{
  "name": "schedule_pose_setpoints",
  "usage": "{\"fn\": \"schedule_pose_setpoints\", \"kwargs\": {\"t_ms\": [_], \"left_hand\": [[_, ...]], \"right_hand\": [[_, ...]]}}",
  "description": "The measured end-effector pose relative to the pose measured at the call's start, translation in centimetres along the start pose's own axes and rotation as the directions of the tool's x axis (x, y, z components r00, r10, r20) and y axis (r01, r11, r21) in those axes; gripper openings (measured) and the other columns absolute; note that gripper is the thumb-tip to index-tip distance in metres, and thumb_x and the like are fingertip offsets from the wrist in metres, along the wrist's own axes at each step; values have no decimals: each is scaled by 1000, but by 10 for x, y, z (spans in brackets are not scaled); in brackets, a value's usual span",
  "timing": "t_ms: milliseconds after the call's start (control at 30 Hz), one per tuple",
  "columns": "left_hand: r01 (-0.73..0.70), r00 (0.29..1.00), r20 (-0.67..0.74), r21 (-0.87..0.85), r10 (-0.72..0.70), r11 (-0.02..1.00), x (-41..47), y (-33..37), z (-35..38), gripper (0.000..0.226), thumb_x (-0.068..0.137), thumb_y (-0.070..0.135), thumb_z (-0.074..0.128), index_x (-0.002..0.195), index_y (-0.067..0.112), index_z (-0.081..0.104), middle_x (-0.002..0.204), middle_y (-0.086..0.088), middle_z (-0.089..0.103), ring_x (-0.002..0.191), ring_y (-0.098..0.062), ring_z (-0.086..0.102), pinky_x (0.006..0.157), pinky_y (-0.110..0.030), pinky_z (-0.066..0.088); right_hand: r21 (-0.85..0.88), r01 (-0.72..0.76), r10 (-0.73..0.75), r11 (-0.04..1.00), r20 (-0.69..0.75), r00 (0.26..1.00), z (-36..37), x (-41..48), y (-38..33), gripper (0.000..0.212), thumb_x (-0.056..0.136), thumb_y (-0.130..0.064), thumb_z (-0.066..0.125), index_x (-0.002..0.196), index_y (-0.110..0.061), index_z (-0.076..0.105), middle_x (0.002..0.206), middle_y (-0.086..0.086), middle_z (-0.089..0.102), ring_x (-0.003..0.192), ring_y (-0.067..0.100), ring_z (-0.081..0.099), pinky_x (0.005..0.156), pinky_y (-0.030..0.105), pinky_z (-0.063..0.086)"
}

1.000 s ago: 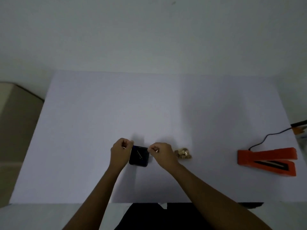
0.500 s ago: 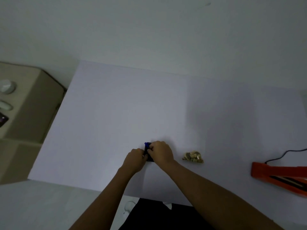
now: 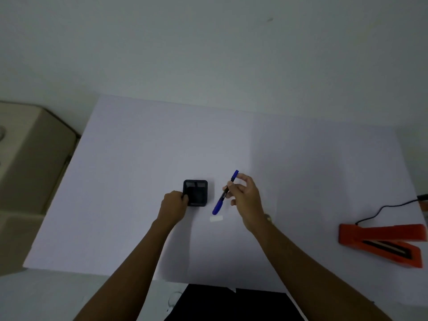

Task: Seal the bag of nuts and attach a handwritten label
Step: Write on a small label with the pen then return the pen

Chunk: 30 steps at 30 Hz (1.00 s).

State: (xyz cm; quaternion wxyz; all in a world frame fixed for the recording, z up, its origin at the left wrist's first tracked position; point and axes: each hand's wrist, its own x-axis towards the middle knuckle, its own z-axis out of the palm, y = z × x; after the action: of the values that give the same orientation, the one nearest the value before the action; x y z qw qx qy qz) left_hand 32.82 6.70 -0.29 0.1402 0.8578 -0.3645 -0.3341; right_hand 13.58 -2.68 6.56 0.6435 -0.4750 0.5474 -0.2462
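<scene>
Near the front middle of the white desk (image 3: 139, 181), mostly hidden behind the right wrist, lies the bag of nuts (image 3: 268, 217), only a small pale-brown edge of it showing; just left of that wrist a small white label (image 3: 216, 218) lies flat on the desk, apart from both hands; above the label the right hand (image 3: 245, 198) grips a blue pen (image 3: 225, 193) between thumb and fingers, the pen tilted with its capped blue end down and left, close over the label but not touching it, and its other blue end up past the fingertips; left of the pen stands a square black holder (image 3: 195, 193), open at the top, and the left hand (image 3: 173, 205) is closed on its left side, fingers pressed against the wall; well apart, at the right edge of the desk, rests an orange heat sealer (image 3: 379, 242) with its jaws spread, a black cord (image 3: 382, 209) running from it off to the right; a beige cabinet (image 3: 30, 163) stands beside the desk on the left.
</scene>
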Motion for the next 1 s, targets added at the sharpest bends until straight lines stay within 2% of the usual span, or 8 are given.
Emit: {"fn": "schedule_pose_setpoints", "kwargs": {"t_ms": [300, 367, 433, 500, 633, 767, 900, 1000], "left_hand": [[43, 999, -21, 40, -42, 998, 25, -2, 0, 37, 97, 26, 48, 65, 7, 49, 63, -7, 53, 65, -29, 58, 55, -30, 40], [78, 996, -62, 116, -71, 990, 18, 3, -6, 37, 96, 35, 48, 75, 5, 54, 75, -11, 60, 76, -32, 63, 60, -31, 41], [65, 986, -161, 135, -43, 989, 5, 17, -13, 39, 96, 41, 49, 92, 4, 60, 88, -12, 65, 83, -30, 64, 65, -32, 44], [-83, 975, -205, 18, 85, 996, -14, 40, -18, 35, 95, 42, 49, 94, 10, 64, 87, -6, 67, 80, -24, 64, 68, -32, 48], [-378, 909, 47, -330, 415, 865, -62, 87, -21, 25, 98, 40, 46, 91, 24, 64, 74, 10, 61, 64, -2, 53, 60, -14, 42], [-489, 846, 106, -236, 522, 840, -80, 98, -8, 33, 101, 38, 40, 82, 16, 57, 67, 8, 55, 58, -8, 49, 56, -23, 40], [-411, 863, 176, -299, 473, 861, -88, 100, -4, 44, 104, 36, 32, 74, 14, 56, 64, 8, 50, 58, -6, 47, 62, -21, 39], [-203, 897, 267, -459, 353, 865, -95, 106, -10, 46, 104, 37, 32, 62, 24, 46, 55, 11, 44, 47, -3, 40, 54, -18, 35]], "right_hand": [[261, -181, 149, 948, 137, 979, -25, -15, 1, 18, 96, -7, 50, 105, -7, 66, 89, 15, 71, 60, 18, 57, 55, 28, 39], [312, -213, 178, 926, 137, 974, -24, -18, 4, 16, 98, -21, 54, 87, -12, 63, 76, 10, 63, 54, 14, 48, 52, 27, 31], [416, -248, 200, 875, 156, 967, -23, -20, 7, 41, 97, -47, 48, 75, -14, 58, 61, 4, 51, 48, 11, 38, 48, 25, 24], [481, -262, 205, 837, 168, 964, -23, -20, 8, 59, 93, -62, 38, 68, -12, 55, 51, 2, 42, 43, 10, 31, 43, 24, 21], [460, -270, 201, 846, 194, 960, -17, -20, 6, 60, 94, -60, 37, 62, -11, 51, 46, 1, 34, 39, 10, 24, 42, 24, 18], [432, -288, 240, 855, 163, 957, -10, -21, 0, 56, 98, -47, 46, 55, -11, 49, 46, 3, 49, 35, 9, 28, 38, 20, 20], [458, -306, 307, 835, 74, 949, -7, -19, 0, 56, 97, -37, 52, 48, -10, 48, 52, 9, 48, 36, 12, 34, 38, 20, 23], [466, -306, 341, 830, 10, 940, -5, -18, -2, 55, 94, -32, 55, 45, -10, 48, 49, 5, 43, 44, 15, 36, 47, 26, 28]]}}
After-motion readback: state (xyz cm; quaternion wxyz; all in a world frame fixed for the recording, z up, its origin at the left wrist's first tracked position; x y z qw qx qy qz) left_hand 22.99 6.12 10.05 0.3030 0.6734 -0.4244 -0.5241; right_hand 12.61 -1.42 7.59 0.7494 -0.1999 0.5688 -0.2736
